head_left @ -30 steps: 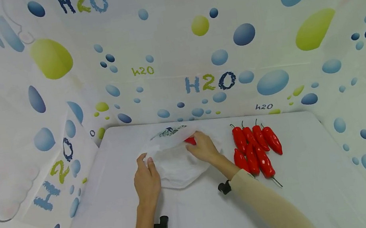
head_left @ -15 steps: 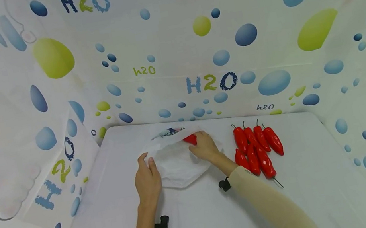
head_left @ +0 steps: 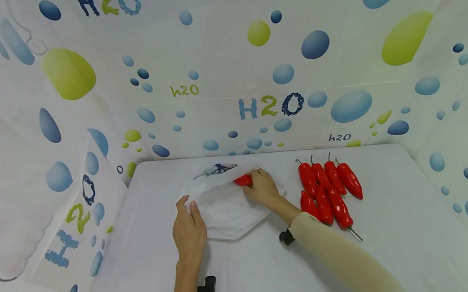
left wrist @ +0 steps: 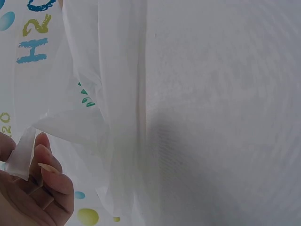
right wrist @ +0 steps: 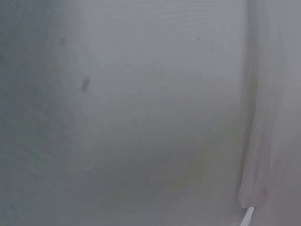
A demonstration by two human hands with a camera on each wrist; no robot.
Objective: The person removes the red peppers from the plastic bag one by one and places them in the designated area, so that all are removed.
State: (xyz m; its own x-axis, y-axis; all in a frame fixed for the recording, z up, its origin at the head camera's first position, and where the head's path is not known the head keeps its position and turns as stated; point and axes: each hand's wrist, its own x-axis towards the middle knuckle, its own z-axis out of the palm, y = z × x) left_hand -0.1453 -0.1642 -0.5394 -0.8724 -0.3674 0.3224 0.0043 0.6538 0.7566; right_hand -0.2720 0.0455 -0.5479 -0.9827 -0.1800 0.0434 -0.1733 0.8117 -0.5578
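Observation:
A white plastic bag (head_left: pixel 231 213) with a dark green print lies on the table, its mouth turned toward me. My left hand (head_left: pixel 189 231) holds the left edge of that mouth. In the left wrist view, a strip of the bag (left wrist: pixel 21 157) passes between the thumb and the curled fingers (left wrist: pixel 54 176). At the right side of the opening, my right hand (head_left: pixel 263 190) grips a red chili pepper (head_left: pixel 243 180), which is partly covered by the fingers and the bag. The right wrist view shows only pale bag and table surface, without the hand.
Several glossy red chili peppers (head_left: pixel 338 206) with thin stems lie in two rows to the right of the bag, beside my right forearm. The white table (head_left: pixel 248 288) meets a patterned wall (head_left: pixel 211 67) at the back.
The bag's mouth stands slightly wider than a second ago. My right hand has shifted slightly at the opening, still with the red chili pepper. My left hand keeps its place on the bag's edge.

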